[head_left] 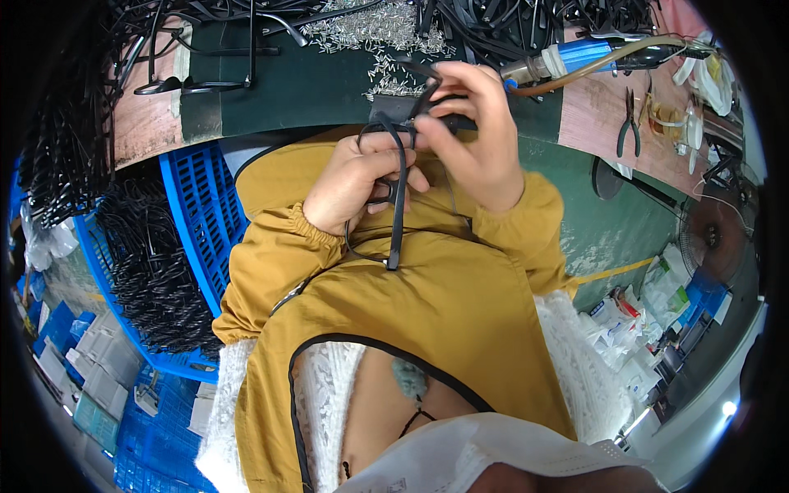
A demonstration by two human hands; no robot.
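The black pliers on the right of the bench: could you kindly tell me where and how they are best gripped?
Probably by both handles, coming from the near side with the right hand. The pliers lie with their handles spread toward the near edge of the bench and their narrow jaws pointing away.

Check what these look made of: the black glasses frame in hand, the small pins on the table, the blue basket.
Glasses frame: probably plastic, smooth and slightly glossy; soft highlights along the temple.
Small pins: likely metal, bright and silvery; shiny glints, but too small to be sure.
Blue basket: looks like moulded plastic, semi-gloss; even colour, regular slots.
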